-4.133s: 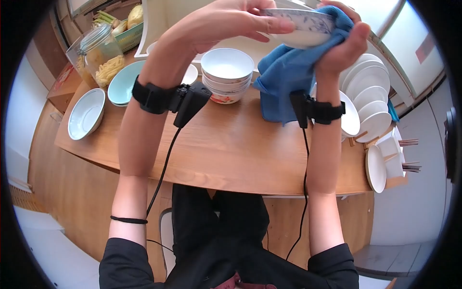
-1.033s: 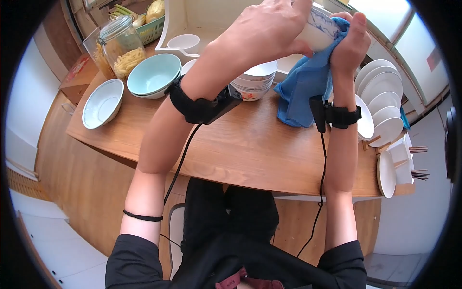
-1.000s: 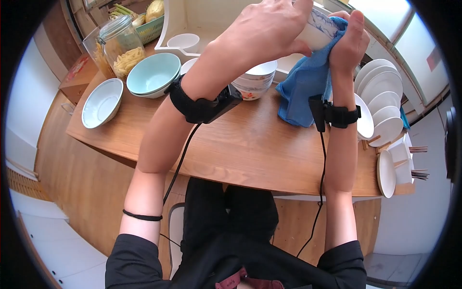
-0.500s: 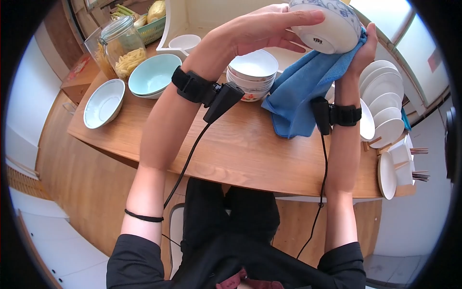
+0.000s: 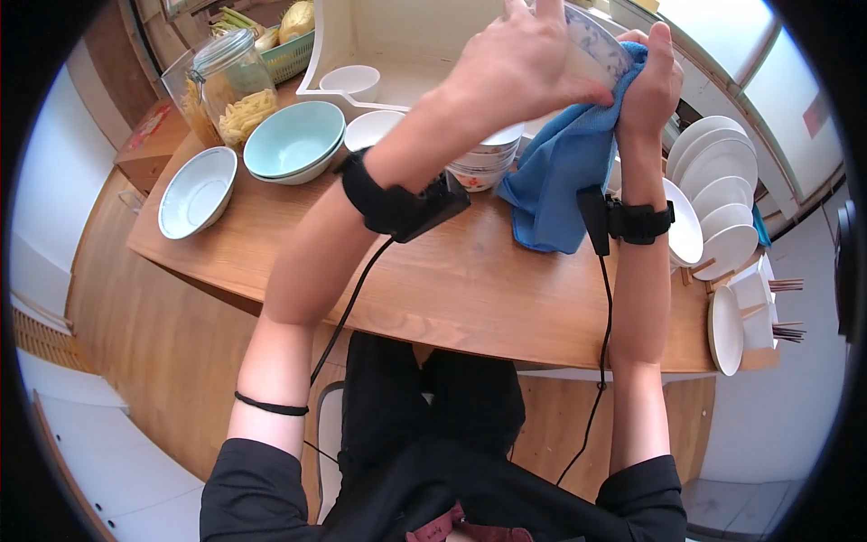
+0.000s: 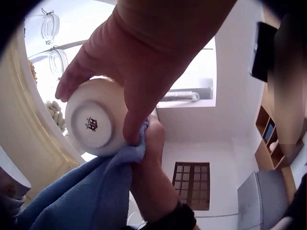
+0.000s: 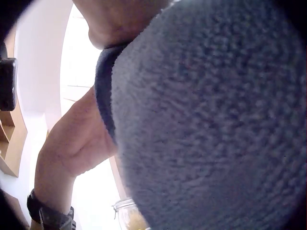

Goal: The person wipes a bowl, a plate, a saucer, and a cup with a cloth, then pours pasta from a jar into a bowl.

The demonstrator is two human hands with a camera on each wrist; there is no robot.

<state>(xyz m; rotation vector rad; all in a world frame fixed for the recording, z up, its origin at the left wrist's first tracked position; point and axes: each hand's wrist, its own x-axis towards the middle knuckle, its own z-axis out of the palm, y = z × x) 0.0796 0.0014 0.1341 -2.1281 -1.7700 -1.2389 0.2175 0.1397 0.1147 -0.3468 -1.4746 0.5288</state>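
Observation:
High over the table, a white bowl with blue flower patterns (image 5: 594, 52) is tilted on its side between both hands. My left hand (image 5: 517, 68) grips it, thumb on one side and fingers spread round the other. In the left wrist view the bowl's base (image 6: 91, 124) with its printed mark faces the camera. My right hand (image 5: 652, 90) holds a blue cloth (image 5: 558, 185) against the bowl's rim, and the rest of the cloth hangs down towards the table. That cloth (image 7: 206, 120) fills most of the right wrist view and hides the right fingers.
Stacked bowls (image 5: 483, 167) stand behind the left wrist. Further left are pale green bowls (image 5: 293, 140), a tilted white bowl (image 5: 197, 194) and a pasta jar (image 5: 237, 95). White plates (image 5: 718, 158) stand in a rack at right, near a chopstick holder (image 5: 754, 294).
Half a second ago the bowl's base faced the head camera; now the left hand has rolled over and turned it away. The right hand keeps the cloth at the rim.

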